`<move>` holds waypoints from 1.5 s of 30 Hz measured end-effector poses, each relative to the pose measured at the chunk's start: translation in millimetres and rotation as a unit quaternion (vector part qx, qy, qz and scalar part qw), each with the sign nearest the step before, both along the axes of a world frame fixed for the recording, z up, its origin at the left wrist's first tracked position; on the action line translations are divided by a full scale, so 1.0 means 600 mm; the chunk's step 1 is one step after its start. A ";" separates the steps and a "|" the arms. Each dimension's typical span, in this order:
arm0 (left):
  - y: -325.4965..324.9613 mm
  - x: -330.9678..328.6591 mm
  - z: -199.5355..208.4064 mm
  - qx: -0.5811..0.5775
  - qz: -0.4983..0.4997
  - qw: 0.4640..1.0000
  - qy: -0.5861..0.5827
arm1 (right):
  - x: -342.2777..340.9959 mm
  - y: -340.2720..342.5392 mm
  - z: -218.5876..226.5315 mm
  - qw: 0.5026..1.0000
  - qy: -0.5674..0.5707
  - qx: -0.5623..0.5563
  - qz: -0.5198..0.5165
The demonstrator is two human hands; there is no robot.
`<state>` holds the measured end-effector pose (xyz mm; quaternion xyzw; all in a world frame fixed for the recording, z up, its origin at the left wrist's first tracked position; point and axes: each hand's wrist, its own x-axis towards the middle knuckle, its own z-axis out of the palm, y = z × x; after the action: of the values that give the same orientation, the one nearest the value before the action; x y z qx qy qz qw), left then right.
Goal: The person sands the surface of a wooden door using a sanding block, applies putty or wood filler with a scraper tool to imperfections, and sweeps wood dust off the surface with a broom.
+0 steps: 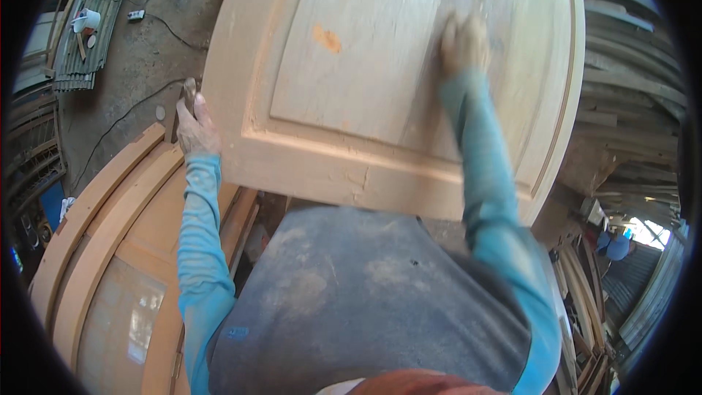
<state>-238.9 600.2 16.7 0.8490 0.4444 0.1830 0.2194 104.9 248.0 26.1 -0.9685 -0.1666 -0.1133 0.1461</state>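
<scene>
A pale wooden panelled door [336,153] lies in front of me, with a raised centre panel, an orange-brown patch and some filler-like marks on its lower rail. My right hand [468,44] presses on the raised panel, blurred, its fingers bunched and curled down; whatever lies under them is hidden. At the door's left edge, my left hand [196,128] is closed around a small dark piece, too unclear to name. A darker, greyish stretch of wood runs near my right hand.
More wooden doors or frames [124,227], one with a glass pane, stand at lower left. A power strip [136,14] and cables lie on the floor. Corrugated sheets [102,29] carry a white bucket [86,20]. Stacked timber [621,80] lines the right side.
</scene>
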 end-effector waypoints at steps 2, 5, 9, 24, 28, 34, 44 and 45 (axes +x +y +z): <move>0.000 0.020 0.009 -0.068 -0.027 0.997 -0.007 | 0.131 0.010 0.022 0.998 0.016 -0.023 -0.059; 0.005 0.002 0.016 -0.097 -0.016 0.995 0.025 | 0.080 0.004 0.024 0.997 0.024 -0.071 -0.008; -0.008 -0.007 0.025 -0.067 0.019 0.997 0.021 | -0.153 -0.028 0.017 0.995 0.015 0.088 0.052; -0.013 0.006 0.029 -0.048 0.002 0.999 0.021 | -0.148 -0.060 0.035 0.991 0.124 0.050 -0.025; -0.002 0.019 0.015 -0.044 -0.009 0.999 0.027 | 0.044 -0.030 0.051 0.995 0.076 0.046 -0.054; 0.023 -0.030 -0.026 -0.052 0.014 0.997 0.052 | -0.149 -0.064 0.025 0.990 0.128 0.046 -0.034; 0.038 -0.003 -0.040 0.006 -0.031 0.999 0.040 | 0.098 -0.032 0.042 0.998 0.047 0.017 -0.024; 0.040 -0.015 -0.042 -0.001 -0.020 0.999 0.042 | 0.046 -0.024 0.056 0.999 0.043 0.006 0.018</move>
<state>-247.6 624.1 -8.6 0.8642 0.4369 0.1419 0.2050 132.7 233.4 59.5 -0.9684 -0.1771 -0.0698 0.1609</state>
